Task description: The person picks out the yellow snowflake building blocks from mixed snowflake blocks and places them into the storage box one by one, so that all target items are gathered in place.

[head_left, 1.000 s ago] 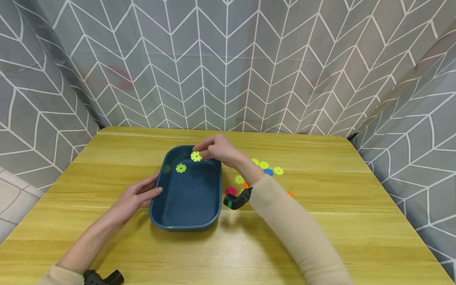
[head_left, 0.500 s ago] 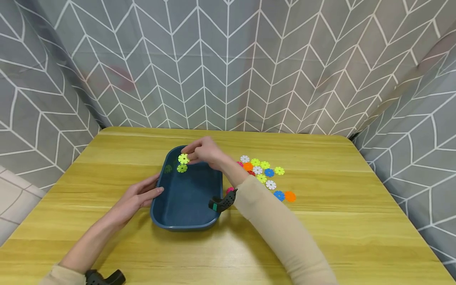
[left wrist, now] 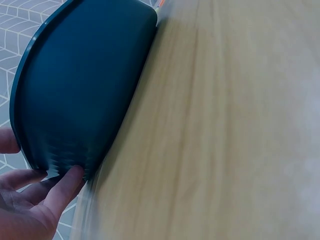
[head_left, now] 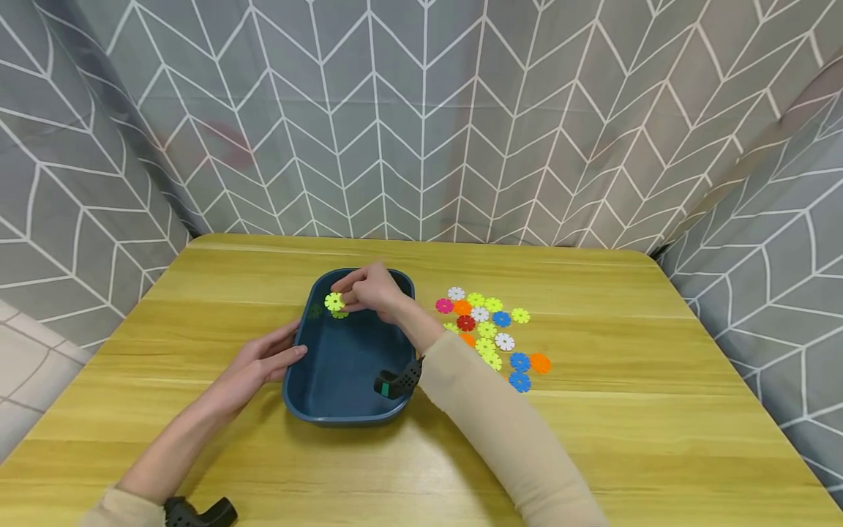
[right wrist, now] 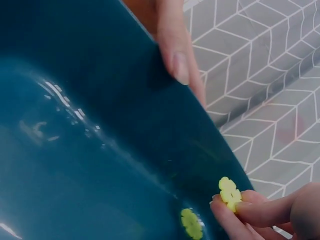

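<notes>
My right hand (head_left: 372,289) pinches a yellow-green notched plastic disc (head_left: 334,301) between thumb and fingers, inside the far left part of a dark blue plastic bin (head_left: 316,420). Beneath it on the bin's floor lies another yellow-green disc (right wrist: 191,223), mostly covered by the held one in the head view. My left hand (head_left: 266,357) grips the bin's left side, its thumb over the rim. In the left wrist view, fingers (left wrist: 65,192) press against the bin's outer wall.
Right of the bin, several notched discs lie loosely on the wooden table (head_left: 632,439): white (head_left: 505,342), blue (head_left: 520,382), orange (head_left: 541,364), red (head_left: 466,323), pink (head_left: 444,306) and yellow-green (head_left: 521,315). A grey patterned curtain (head_left: 421,132) hangs behind and beside the table.
My right hand has carried the disc leftward and lower into the bin, over the disc lying there. More loose discs show as the right arm shifts left. The left hand keeps its grip.
</notes>
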Demonstrator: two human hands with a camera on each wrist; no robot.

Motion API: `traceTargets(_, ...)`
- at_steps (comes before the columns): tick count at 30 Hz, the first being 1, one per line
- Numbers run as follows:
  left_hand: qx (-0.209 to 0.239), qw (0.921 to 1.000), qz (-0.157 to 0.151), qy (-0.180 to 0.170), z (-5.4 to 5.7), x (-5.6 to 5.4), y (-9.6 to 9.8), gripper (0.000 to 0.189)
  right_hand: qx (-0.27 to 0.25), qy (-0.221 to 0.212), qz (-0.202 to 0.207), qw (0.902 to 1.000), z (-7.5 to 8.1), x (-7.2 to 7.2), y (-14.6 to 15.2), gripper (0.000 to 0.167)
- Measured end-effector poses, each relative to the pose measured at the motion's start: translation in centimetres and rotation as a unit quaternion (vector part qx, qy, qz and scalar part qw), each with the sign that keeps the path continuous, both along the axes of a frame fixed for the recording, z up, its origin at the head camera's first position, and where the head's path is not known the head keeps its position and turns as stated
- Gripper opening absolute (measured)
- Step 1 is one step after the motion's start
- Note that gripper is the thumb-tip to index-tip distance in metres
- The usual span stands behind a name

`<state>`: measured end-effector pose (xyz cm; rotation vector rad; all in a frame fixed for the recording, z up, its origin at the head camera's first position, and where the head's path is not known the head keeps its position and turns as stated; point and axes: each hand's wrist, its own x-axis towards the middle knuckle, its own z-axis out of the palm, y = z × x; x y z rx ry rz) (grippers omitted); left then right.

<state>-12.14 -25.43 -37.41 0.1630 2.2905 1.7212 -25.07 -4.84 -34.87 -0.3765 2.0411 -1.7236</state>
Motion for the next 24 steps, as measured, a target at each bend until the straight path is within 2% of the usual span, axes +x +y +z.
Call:
traceTargets(8, 0.006, 1.0, -0.002, 0.005, -0.02, 0.07, -0.03, 0.069, 0.005, 0.004, -0.006, 1.0, -0.68, 0.09, -0.22, 0.022)
traceTargets(16, 0.001, 1.0, -0.002, 0.007, -0.05, -0.04, 0.01, 0.068, 0.039, 0.003, 0.003, 0.9992, -0.98, 0.15, -0.4, 0.017)
traceTargets(24, 0.0, 1.0, 0.0, 0.004, -0.01, -0.09, -0.04, 0.067, 0.066, -0.007, 0.031, 0.9973, -1.05, 0.15, -0.45, 0.015)
